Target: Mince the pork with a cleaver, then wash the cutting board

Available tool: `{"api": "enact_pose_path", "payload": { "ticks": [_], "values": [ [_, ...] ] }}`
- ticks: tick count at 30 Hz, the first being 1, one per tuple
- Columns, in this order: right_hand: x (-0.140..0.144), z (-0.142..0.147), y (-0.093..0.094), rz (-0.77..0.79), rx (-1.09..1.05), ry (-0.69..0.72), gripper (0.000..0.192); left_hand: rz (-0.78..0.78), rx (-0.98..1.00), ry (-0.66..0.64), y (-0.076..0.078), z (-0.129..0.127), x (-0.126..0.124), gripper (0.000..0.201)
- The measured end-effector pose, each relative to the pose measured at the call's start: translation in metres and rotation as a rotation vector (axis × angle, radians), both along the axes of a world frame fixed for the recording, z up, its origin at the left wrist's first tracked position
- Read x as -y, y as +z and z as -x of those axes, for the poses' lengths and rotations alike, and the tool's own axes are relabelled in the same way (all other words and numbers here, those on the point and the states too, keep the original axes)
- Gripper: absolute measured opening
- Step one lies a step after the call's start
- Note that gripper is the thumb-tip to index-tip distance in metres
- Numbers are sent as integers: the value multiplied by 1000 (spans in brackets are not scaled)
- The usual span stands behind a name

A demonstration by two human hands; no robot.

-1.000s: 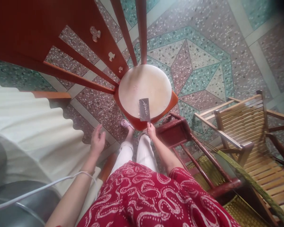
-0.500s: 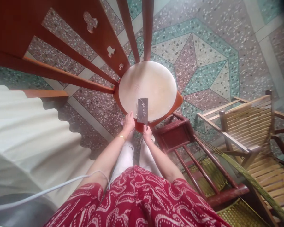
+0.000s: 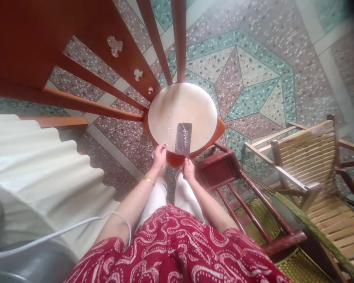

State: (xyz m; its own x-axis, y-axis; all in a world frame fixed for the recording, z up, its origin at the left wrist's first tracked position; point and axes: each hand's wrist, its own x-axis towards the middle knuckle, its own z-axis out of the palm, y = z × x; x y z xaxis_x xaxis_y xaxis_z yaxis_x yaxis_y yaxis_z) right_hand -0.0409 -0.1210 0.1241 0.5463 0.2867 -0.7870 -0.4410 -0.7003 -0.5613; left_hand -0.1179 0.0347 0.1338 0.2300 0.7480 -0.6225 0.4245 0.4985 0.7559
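Observation:
My right hand is closed round the handle of a cleaver. The wide grey blade is over the front part of a round white board, with small pale shreds stuck to its face. To the left of the blade, apart from it, my left hand is at the board's front edge with its fingertips pinched together. What the pinch holds, if anything, is too small to make out. Some thin pale bits lie on the board, which rests on the seat of an orange wooden chair.
The chair's slatted back rises at the upper left. A pale pleated cloth and a white cord are at the left. A dark red wooden chair and a slatted bamboo chair stand at the right on the patterned floor.
The cleaver has shifted slightly right, away from my left hand. My left hand has drawn back a little, and its fingertips have come together. The view has shifted slightly.

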Motion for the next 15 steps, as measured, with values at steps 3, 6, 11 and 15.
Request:
{"api": "enact_pose_path", "payload": {
  "ticks": [3,6,11,15],
  "values": [
    [-3,-18,28,-75,-16,-21,44,164,110,181,29,2,-18,30],
    [-13,-32,53,-140,3,-13,46,202,195,256,49,3,-38,31],
    [-22,-44,74,-175,18,-14,48,116,57,100,32,-15,-68,25],
    [-7,-47,74,-134,26,-76,49,-143,-139,-321,-14,-40,-83,21]
  ]
}}
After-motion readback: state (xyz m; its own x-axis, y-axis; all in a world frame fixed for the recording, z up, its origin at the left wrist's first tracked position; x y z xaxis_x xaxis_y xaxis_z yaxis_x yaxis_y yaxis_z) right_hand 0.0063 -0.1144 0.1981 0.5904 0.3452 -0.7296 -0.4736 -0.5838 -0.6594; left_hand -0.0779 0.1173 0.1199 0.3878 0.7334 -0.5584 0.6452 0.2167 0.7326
